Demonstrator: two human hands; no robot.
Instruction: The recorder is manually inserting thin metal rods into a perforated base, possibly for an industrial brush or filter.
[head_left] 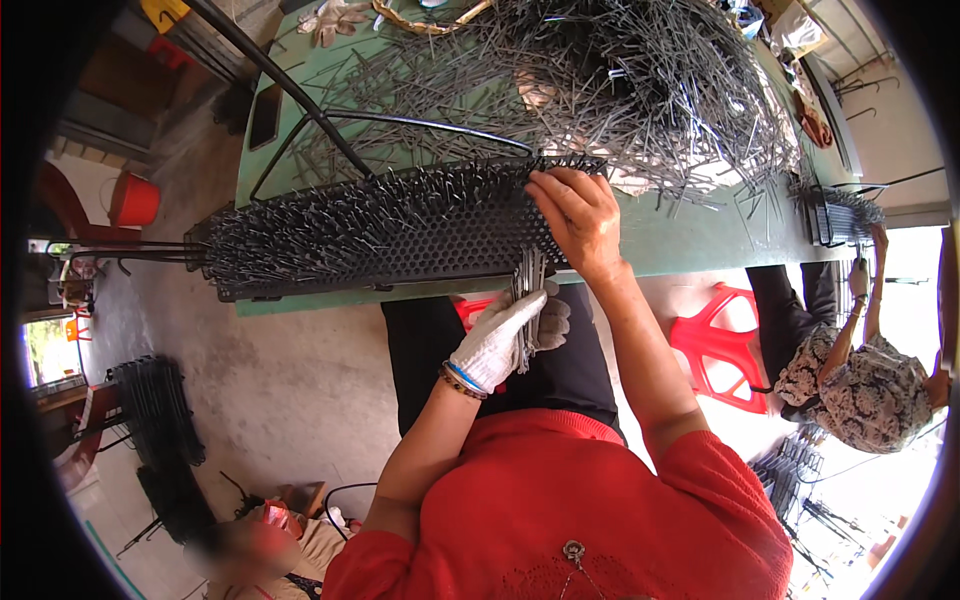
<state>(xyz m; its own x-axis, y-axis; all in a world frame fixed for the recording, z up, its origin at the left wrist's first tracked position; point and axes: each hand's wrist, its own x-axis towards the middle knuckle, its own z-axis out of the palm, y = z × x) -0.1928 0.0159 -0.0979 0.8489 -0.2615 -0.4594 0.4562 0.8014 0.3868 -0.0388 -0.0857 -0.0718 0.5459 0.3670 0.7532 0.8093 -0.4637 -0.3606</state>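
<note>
A long black perforated rack [455,238] lies along the near edge of the green table [690,235]. Thin dark pins [300,225] stand densely in its holes on the left and along the far side, while bare holes show at its near right. My left hand [500,335], in a white glove, is closed round a bundle of thin grey metal pins [529,272] just below the rack's near edge. My bare right hand [582,222] is over the rack's right end, fingers bent down and close together. Whatever its fingertips pinch is hidden.
A large tangled heap of loose pins [690,90] covers the table's far side. A black bent-rod frame [320,118] rises behind the rack. At the right, a co-worker [860,390] handles another rack [845,215] near a red stool [722,345]. Another person [250,550] is at lower left.
</note>
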